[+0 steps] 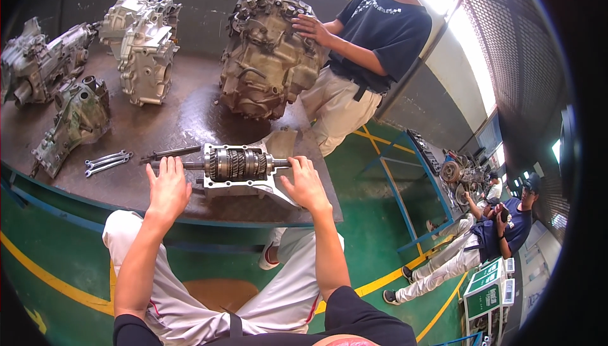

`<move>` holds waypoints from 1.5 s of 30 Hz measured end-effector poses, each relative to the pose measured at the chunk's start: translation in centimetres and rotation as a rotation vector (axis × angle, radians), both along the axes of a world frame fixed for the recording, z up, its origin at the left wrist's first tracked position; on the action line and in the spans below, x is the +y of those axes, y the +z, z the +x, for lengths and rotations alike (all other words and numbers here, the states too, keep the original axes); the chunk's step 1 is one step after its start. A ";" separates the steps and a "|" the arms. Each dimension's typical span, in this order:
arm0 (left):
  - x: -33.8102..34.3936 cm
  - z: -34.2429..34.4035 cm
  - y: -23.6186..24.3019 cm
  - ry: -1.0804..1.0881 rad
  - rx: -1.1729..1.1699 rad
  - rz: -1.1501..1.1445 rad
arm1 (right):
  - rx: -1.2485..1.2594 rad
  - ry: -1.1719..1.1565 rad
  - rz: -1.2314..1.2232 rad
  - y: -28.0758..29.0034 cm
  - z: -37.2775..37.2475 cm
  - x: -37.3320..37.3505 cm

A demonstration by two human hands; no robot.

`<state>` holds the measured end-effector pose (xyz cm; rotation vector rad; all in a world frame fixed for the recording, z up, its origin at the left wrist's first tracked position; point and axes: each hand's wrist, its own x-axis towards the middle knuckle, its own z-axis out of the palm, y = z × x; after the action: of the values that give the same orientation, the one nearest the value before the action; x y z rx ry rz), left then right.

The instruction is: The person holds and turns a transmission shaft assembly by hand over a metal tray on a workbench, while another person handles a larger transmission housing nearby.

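Near the worktop's [152, 127] front edge, left hand [170, 184] and right hand [308, 184] hold a gear shaft [239, 165]; tilting could wedge it in its casing [237, 184].

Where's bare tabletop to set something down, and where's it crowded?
Bare: tabletop between the silver casing, brown gearbox and wrenches; a narrower strip in front of the wrenches. Crowded: around the gear assembly, at the left hand and right hand.

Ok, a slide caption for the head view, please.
Left hand and right hand at opposite ends of a geared shaft, wrenches lying left.
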<state>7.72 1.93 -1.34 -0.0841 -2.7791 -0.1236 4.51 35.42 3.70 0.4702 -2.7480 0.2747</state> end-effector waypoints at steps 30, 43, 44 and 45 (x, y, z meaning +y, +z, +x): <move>-0.1 -0.5 0.0 -0.021 -0.015 -0.039 | 0.102 0.044 -0.019 0.2 -0.4 0.3; 0.0 0.5 0.5 -0.014 0.113 -0.057 | 0.104 0.005 0.083 0.7 -0.1 -0.2; -0.2 0.2 0.3 -0.012 0.108 -0.059 | 0.141 0.017 0.077 0.6 -0.1 0.0; -0.3 -0.1 0.4 -0.023 0.125 -0.053 | 0.167 0.037 0.084 0.4 -0.4 0.3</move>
<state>7.64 1.65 -0.90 -0.1324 -2.6576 -0.0484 4.14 35.73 4.06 0.5414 -2.5971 0.1233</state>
